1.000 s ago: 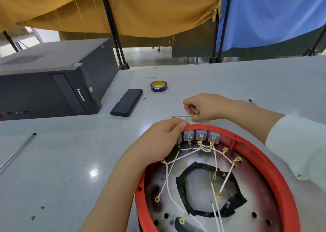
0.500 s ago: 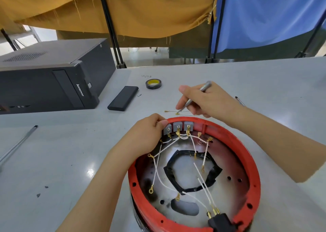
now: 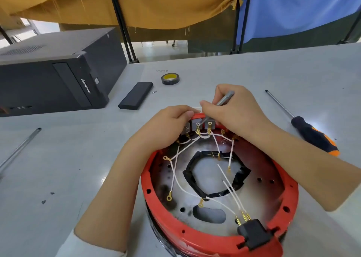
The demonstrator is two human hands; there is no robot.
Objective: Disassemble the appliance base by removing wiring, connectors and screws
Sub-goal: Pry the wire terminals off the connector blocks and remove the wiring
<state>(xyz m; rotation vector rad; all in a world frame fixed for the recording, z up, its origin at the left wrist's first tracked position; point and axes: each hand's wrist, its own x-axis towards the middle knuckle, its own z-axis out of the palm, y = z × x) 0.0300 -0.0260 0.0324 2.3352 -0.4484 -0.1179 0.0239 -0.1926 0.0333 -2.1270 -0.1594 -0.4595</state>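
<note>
Both hands work at the grey connector blocks (image 3: 197, 124) on the far rim of the red appliance base (image 3: 220, 239)
The right hand (image 3: 236, 112) pinches a slim metal tool (image 3: 224, 98), its tip at the middle block; the left hand (image 3: 168, 125) grips the rim beside them, white wires (image 3: 176, 180) trailing inside the base on the grey table (image 3: 58, 168)

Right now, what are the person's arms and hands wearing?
Both hands, left hand and right hand, are bare: no gloves, rings or watch visible. The forearms are bare too, with a white sleeve pushed up on the left arm.
</note>
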